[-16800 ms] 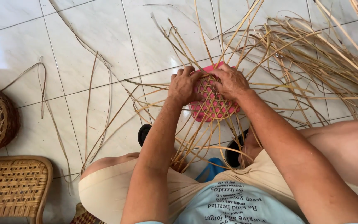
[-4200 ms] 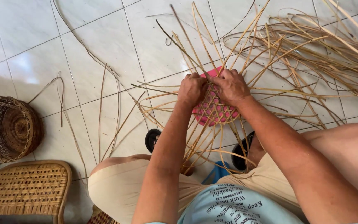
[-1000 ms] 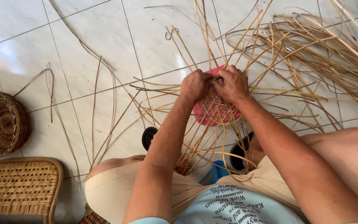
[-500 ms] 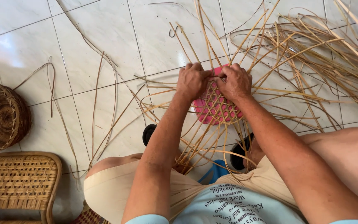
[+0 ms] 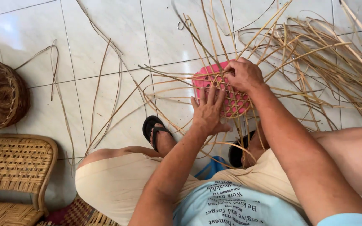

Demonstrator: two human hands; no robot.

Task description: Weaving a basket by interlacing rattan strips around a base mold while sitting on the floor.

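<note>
packages: none | labels: none | signs: none | screens: none

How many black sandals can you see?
2: one black sandal on the foot left of the left hand, another partly hidden under the right forearm and cane strips.

A round pink plastic form (image 5: 202,79) lies on the white tiled floor (image 5: 105,25) under woven cane strips (image 5: 315,54); a round wicker basket (image 5: 1,94) sits far left, behind a woven cane chair (image 5: 13,163).

Home weaving spot: tiled floor (image 5: 105,25), rattan strips (image 5: 323,54), woven basket (image 5: 1,94).
</note>
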